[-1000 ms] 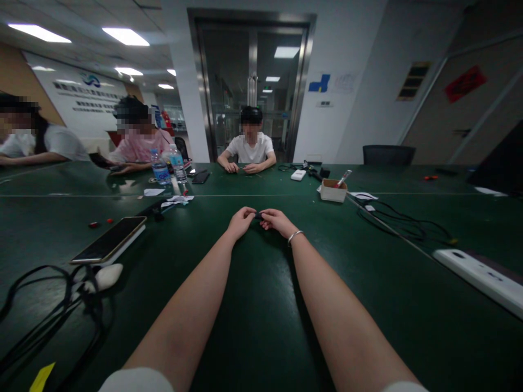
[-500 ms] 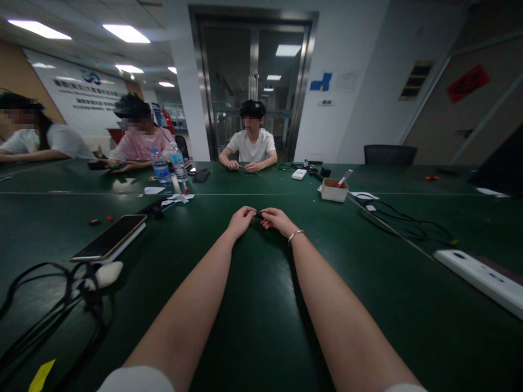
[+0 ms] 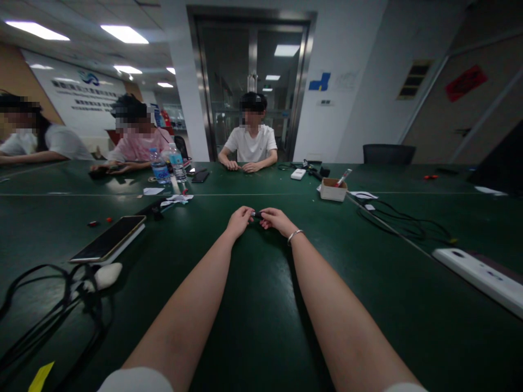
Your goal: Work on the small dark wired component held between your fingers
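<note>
Over the middle of the green table (image 3: 261,294), my left hand (image 3: 240,222) and my right hand (image 3: 278,221) meet at a small dark object (image 3: 257,214) with a light, metallic-looking end. My left fingertips pinch the light end. The dark end is between my right thumb and fingers, just below a wrist with a silver bracelet (image 3: 295,236). The object is too small to name. Both hands are closed around its ends, slightly above or on the tabletop.
A phone (image 3: 110,238) on a white box, a white mouse-like item (image 3: 108,275) and black cables lie left. Bottles (image 3: 160,167) stand farther back. Right are a small box (image 3: 333,190), cables and a white power strip (image 3: 482,277). People sit across and at left.
A little more of the light end shows between my hands. My hands have otherwise hardly moved. The person across has raised their head slightly.
</note>
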{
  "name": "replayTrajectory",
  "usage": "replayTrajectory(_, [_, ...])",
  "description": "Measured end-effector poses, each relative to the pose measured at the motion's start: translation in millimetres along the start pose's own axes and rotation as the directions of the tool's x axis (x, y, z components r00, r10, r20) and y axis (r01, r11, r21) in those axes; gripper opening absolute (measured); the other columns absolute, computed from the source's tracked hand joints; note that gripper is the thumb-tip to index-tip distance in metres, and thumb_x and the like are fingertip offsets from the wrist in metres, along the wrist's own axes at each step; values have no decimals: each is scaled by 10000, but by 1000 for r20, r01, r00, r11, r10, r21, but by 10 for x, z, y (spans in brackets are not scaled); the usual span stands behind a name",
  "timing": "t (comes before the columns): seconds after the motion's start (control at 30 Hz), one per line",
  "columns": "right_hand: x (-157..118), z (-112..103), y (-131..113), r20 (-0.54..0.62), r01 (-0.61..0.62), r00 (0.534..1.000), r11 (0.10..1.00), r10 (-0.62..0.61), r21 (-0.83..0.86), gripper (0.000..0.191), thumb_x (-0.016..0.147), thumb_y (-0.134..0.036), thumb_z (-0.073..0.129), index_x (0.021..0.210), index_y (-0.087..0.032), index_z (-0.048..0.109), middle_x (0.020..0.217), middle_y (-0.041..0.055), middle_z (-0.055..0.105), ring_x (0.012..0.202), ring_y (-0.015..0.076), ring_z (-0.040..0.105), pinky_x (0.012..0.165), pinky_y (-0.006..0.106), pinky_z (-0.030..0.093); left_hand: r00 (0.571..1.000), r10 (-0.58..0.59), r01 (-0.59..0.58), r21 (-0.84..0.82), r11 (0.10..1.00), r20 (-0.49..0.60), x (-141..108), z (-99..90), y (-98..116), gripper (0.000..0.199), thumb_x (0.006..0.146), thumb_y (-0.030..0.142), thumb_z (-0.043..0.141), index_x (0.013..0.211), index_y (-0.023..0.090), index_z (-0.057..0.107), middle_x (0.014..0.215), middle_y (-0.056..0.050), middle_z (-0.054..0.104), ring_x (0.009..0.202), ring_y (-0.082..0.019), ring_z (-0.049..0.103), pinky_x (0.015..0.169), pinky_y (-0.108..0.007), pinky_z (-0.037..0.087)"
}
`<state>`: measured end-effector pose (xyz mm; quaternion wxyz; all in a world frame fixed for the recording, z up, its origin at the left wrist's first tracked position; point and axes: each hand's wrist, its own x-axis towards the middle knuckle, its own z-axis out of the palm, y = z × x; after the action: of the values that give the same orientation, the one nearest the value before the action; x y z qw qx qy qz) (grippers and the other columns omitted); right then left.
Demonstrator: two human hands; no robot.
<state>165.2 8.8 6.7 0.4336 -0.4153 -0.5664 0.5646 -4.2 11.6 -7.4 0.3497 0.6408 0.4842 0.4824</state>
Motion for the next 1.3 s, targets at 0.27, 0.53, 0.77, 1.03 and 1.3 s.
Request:
replayTrajectory(0.27, [-3,3,1,7,-2,1000,1000,2,-1,97,884,-89,537,961,-109,592,577,8,631,477,72,582,475,152,500,1000,-24,24,-11,1000,-19,22,14,-19,250,825,373,502,907,175,630,712,-26,634,625,-130,566,573,-240,411])
replayTrajectory(0.53, [0,-4,-1,15,-4,1000,1000,4,-1,101,875,-97,551,958,-110,607,574,8,631,477,74,580,482,160,500,999,-42,43,40,998,-27,39,1,-36,248,826,366,487,900,190,646,718,-24,640,645,-145,573,602,-258,419])
replayTrajectory(0.77, [-8,-12,-10,19,-3,1000,1000,3,13,90,870,-92,559,944,-105,607,570,8,626,481,76,580,487,164,499,1000,-8,9,63,998,-10,16,0,-10,229,821,334,502,922,188,646,776,-28,650,690,-145,578,642,-259,425])
replayTrajectory(1.03, [-11,-21,-8,18,-4,1000,1000,4,24,116,886,-71,515,958,-100,601,567,12,627,482,77,584,492,164,501,1000,-5,4,37,999,3,-5,4,22,205,803,318,533,914,188,645,788,-26,648,698,-139,570,645,-248,419])
replayTrajectory(1.3, [-8,-32,10,23,11,1000,999,-12,47,83,870,-92,557,939,-101,603,570,19,634,480,85,589,492,171,507,999,2,-4,76,997,38,-2,5,12,243,841,318,471,952,180,637,767,-18,632,697,-128,567,629,-236,412])
